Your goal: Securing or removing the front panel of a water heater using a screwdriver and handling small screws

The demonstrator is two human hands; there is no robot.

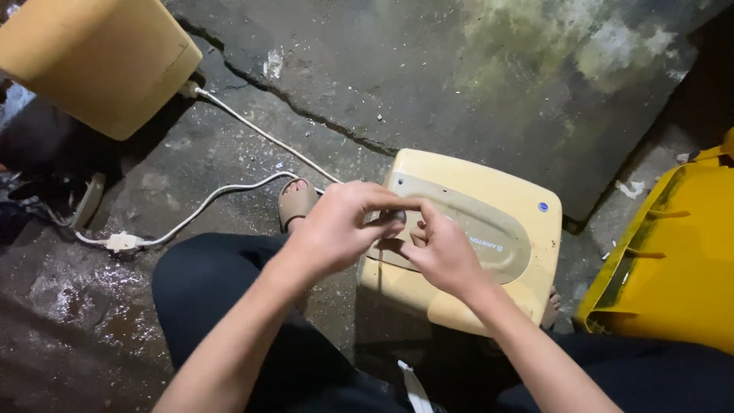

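2 cream-yellow plastic appliance casings: one frame centre (489, 229), one upper left (95, 61). 1 bright yellow plastic bin (673, 268) at right edge. 1 white power cord (229, 187) left of centre. 2 bare hands, centre: left (340, 226), right (443, 252).

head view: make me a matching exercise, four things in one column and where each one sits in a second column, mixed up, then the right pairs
Things:
1. cream water heater
2. yellow bin
3. white cable
4. tan sandal

Places:
A. at the right edge of the view
B. snaking over the wet concrete floor on the left
C. under both hands, left hand and right hand, between the knees
D. just left of the heater, beside the left hand

Pairs: 1-C, 2-A, 3-B, 4-D
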